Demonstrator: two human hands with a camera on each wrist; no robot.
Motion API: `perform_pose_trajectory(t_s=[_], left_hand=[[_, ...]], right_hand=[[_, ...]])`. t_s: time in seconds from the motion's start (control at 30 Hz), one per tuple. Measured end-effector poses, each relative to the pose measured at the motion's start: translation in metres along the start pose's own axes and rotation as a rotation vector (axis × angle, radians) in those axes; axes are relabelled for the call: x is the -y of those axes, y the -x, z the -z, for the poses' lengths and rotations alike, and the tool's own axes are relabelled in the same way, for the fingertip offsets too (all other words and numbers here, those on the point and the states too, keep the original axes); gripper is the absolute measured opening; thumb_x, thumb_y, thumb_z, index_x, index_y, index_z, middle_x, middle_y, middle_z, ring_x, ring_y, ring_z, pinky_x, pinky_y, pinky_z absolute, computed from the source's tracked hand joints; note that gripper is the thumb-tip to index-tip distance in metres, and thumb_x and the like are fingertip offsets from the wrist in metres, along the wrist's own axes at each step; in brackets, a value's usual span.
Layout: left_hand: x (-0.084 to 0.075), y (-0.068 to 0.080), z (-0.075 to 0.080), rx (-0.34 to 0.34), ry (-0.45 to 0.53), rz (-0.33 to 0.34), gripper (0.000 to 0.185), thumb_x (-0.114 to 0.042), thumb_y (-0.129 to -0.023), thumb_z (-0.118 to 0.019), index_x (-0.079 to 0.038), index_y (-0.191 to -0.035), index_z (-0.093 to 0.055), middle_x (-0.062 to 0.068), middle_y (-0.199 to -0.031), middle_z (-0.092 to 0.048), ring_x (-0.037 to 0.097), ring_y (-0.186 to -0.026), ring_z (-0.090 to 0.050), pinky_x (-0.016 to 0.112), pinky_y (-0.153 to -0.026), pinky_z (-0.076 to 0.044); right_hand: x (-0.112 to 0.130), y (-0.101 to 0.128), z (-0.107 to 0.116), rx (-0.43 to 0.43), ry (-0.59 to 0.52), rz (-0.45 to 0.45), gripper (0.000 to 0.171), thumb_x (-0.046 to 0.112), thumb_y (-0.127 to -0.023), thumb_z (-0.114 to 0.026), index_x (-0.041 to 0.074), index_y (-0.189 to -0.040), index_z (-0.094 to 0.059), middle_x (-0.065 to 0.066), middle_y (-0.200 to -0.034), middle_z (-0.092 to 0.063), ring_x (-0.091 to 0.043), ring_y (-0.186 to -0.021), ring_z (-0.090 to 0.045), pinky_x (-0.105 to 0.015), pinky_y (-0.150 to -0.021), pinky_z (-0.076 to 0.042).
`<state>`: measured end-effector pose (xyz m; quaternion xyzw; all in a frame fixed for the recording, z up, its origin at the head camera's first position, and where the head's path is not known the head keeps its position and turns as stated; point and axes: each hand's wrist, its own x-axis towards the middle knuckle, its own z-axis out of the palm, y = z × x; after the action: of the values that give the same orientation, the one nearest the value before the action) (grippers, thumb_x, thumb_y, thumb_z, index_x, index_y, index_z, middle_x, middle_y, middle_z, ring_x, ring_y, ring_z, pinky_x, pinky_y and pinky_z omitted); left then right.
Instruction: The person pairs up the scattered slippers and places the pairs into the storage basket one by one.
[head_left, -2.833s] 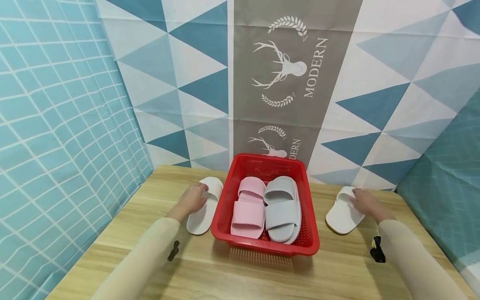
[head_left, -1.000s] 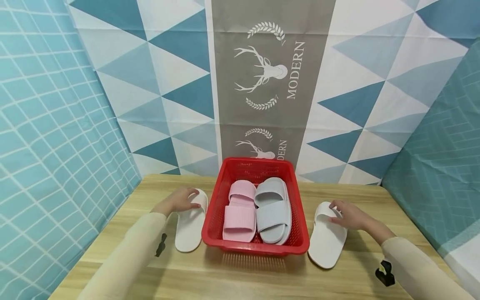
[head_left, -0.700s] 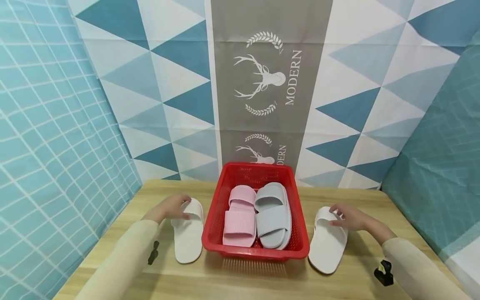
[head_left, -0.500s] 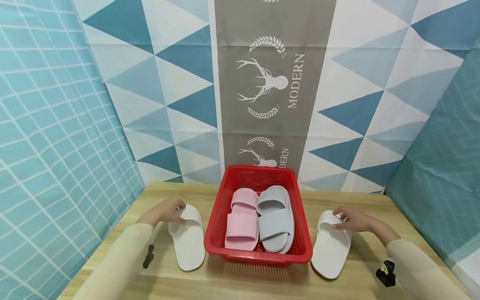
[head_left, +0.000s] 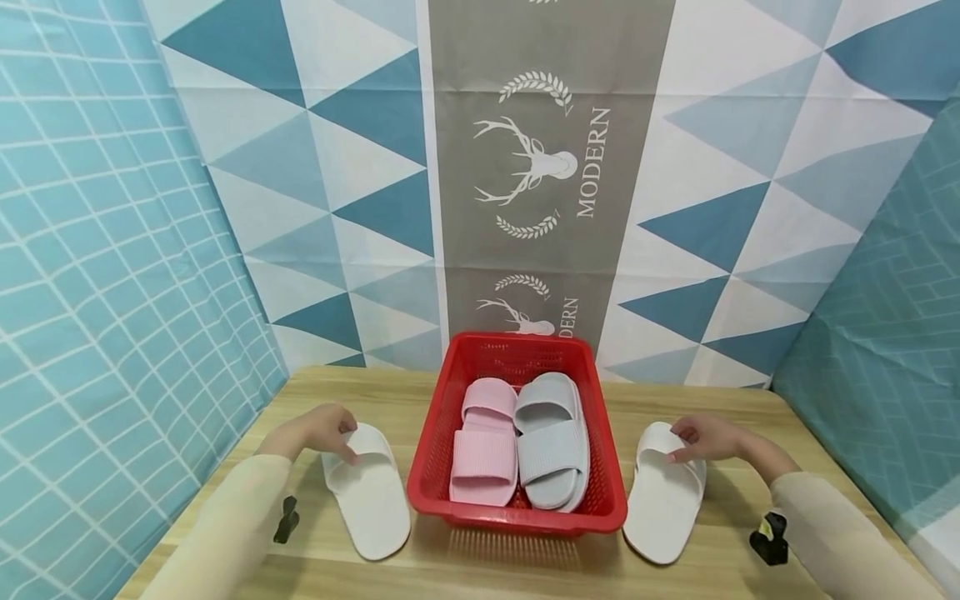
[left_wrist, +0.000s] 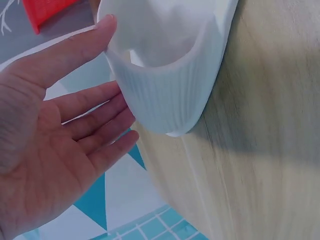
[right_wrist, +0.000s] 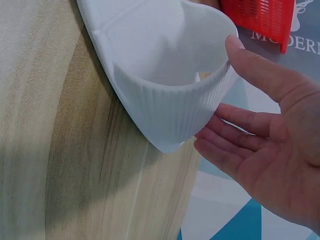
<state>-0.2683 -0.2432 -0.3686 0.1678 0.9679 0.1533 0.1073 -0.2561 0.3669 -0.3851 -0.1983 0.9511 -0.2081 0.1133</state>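
Note:
Two white slippers lie flat on the wooden table point(head_left: 517, 567), one on each side of a red basket point(head_left: 611, 500). My left hand point(head_left: 330, 429) touches the toe end of the left slipper point(head_left: 367, 496). In the left wrist view the thumb point(left_wrist: 85, 42) rests on the strap rim and straight fingers lie against the ribbed strap point(left_wrist: 165, 95). My right hand point(head_left: 693, 437) touches the right slipper point(head_left: 663, 496) the same way. There the thumb point(right_wrist: 255, 67) sits on the strap rim of that slipper point(right_wrist: 170, 105). The basket holds a pink slipper point(head_left: 483, 446) and a grey slipper point(head_left: 551, 454).
Patterned cloth walls close in the table at the back and on both sides. The basket stands in the middle toward the back edge. Bare wood shows in front of the basket and slippers. A black clip point(head_left: 768, 527) hangs from each sleeve.
Both hands have shifted the white slippers. The right one moved in beside the basket and straightened. The left one's toe end swung left, away from the basket. My head tilted up slightly.

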Motion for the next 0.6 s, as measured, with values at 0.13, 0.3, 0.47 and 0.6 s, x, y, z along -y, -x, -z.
perform_pose_trajectory(t_s=[0.13, 0.3, 0.47, 0.6], left_hand=[[0.003, 0.004, 0.0, -0.014, 0.019, -0.006, 0.049, -0.02, -0.066, -0.085, 0.01, -0.1, -0.066, 0.019, -0.096, -0.07, 0.033, -0.09, -0.065, 0.045, -0.082, -0.054], [0.009, 0.01, -0.004, -0.033, 0.069, -0.002, 0.035, -0.025, -0.066, -0.083, -0.006, -0.061, -0.054, -0.006, -0.055, -0.039, 0.01, -0.054, -0.035, 0.024, -0.052, -0.032], [0.017, 0.019, -0.008, -0.09, 0.093, 0.011, 0.049, -0.031, -0.069, -0.081, -0.016, -0.054, -0.037, -0.01, -0.051, -0.025, 0.008, -0.052, -0.023, 0.021, -0.05, -0.022], [0.022, 0.024, -0.011, -0.136, 0.092, 0.06, 0.055, -0.034, -0.07, -0.081, -0.017, -0.052, -0.032, -0.01, -0.05, -0.025, 0.008, -0.051, -0.022, 0.02, -0.049, -0.022]], right_hand=[[0.0, -0.001, -0.001, -0.027, 0.033, 0.016, 0.051, 0.029, -0.076, -0.079, -0.009, -0.105, -0.062, -0.017, -0.097, -0.067, -0.025, -0.087, -0.062, -0.036, -0.073, -0.055], [0.001, 0.002, -0.005, -0.052, 0.064, 0.086, 0.042, 0.034, -0.074, -0.08, -0.001, -0.095, -0.067, -0.001, -0.081, -0.064, -0.006, -0.071, -0.051, -0.022, -0.062, -0.046], [0.001, 0.009, -0.006, -0.074, 0.1, 0.155, 0.039, 0.037, -0.074, -0.08, 0.002, -0.088, -0.069, 0.002, -0.076, -0.064, -0.001, -0.066, -0.049, -0.019, -0.058, -0.044], [-0.001, 0.016, -0.003, -0.084, 0.1, 0.131, 0.038, 0.037, -0.074, -0.079, 0.002, -0.084, -0.069, 0.003, -0.072, -0.063, 0.0, -0.064, -0.048, -0.019, -0.057, -0.043]])
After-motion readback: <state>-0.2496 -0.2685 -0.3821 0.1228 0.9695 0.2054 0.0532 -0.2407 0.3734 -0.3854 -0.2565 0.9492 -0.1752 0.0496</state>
